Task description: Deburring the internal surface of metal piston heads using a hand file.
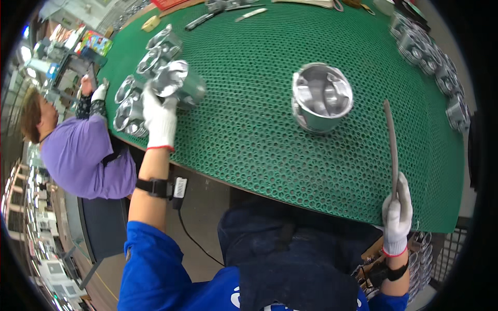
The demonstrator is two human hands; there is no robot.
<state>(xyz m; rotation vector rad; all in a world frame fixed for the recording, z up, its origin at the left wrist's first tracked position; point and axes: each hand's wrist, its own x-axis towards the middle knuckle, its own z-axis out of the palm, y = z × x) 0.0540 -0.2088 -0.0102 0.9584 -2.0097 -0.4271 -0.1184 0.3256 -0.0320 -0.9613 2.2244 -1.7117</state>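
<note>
My left hand (160, 118), in a white glove with a red cuff, is closed on the near side of a silver metal piston (191, 89), slightly blurred, at the left of the table. Several more pistons (127, 115) stand close beside that hand. My right hand (398, 211), gloved alike, grips the lower end of a long, thin grey file-like bar (392, 142) at the table's right front; the bar points away from me. Between my hands another piston (322, 98) stands alone on the green mat, its hollow, open side facing up.
A green mat with round holes (249, 140) covers the table. Along the right edge runs a row of pistons (430, 59). A marker-like pen (251, 14), a yellow ring (151, 24) and a red tray (168, 3) lie at the back. A person in purple (85, 153) sits at the left.
</note>
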